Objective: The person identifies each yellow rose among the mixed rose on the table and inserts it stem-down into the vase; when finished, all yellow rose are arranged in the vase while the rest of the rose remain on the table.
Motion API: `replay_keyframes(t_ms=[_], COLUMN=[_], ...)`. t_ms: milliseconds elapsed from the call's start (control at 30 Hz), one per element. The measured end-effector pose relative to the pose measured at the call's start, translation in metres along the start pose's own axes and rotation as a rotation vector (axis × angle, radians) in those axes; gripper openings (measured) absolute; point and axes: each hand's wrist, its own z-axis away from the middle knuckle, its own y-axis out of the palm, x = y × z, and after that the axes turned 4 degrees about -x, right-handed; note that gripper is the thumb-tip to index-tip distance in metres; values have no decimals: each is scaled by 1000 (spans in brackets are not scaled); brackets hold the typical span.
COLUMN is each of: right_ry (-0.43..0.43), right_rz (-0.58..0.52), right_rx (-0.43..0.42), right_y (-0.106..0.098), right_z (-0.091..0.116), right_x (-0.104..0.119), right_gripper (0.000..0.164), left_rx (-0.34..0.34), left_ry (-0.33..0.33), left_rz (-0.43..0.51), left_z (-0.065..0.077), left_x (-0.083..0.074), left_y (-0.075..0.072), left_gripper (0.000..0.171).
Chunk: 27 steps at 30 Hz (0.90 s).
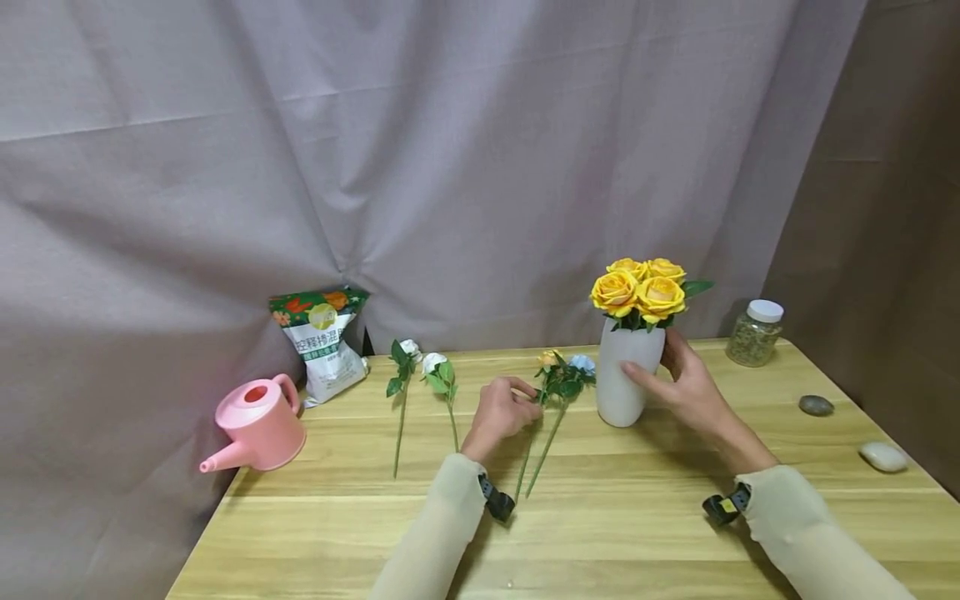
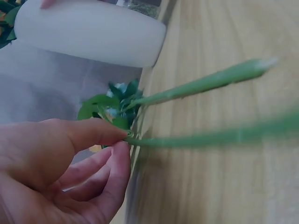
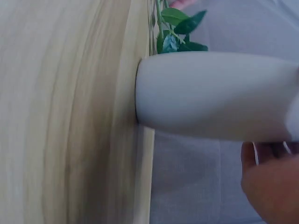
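Note:
My left hand (image 1: pixel 504 410) pinches a green flower stem (image 2: pixel 187 141) between thumb and forefinger, just below its leaves. That stem belongs to a small orange-yellow rose (image 1: pixel 548 358), partly hidden by leaves. Close beside it lies a blue rose (image 1: pixel 582 364), its own stem (image 2: pixel 205 84) running alongside. My right hand (image 1: pixel 686 387) holds a white vase (image 1: pixel 621 392) round its side, the thumb across the front and the fingers at the back. The vase stands upright on the table, and several yellow roses (image 1: pixel 645 292) fill its mouth. Their stems are hidden inside.
Two white roses (image 1: pixel 433 363) lie left of my left hand. At the table's left edge stand a pink watering can (image 1: pixel 262 425) and a fertilizer bag (image 1: pixel 322 350). On the right are a white-lidded jar (image 1: pixel 753 337), a dark stone (image 1: pixel 816 405) and a pale stone (image 1: pixel 882 457).

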Motion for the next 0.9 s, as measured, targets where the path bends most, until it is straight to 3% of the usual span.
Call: replay_keyframes(t_ms=[100, 200, 333, 433, 600, 733, 900], right_ry=[5, 37, 61, 39, 23, 37, 70], right_rz=[39, 122, 188, 138, 5, 78, 192], right_rx=[-38, -96, -123, -83, -19, -85, -128], right_y=[3, 8, 8, 4, -4, -1, 9], right_z=[-1, -3, -5, -6, -3, -1, 0], right_x=[0, 2, 2, -1, -8, -9, -5], right_gripper=[74, 77, 81, 79, 75, 73, 76], left_rx=[-12, -36, -72, -91, -201, -341, -444], left_ry=[-41, -41, -7, 27, 188, 351, 537], left_rz=[23, 25, 10, 18, 102, 259, 484], left_z=[0, -2, -7, -12, -15, -8, 12], left_x=[0, 0, -4, -12, -35, -61, -103], left_y=[-3, -6, -12, -20, -40, -53, -58], left_gripper=[25, 20, 15, 14, 18, 18, 18])
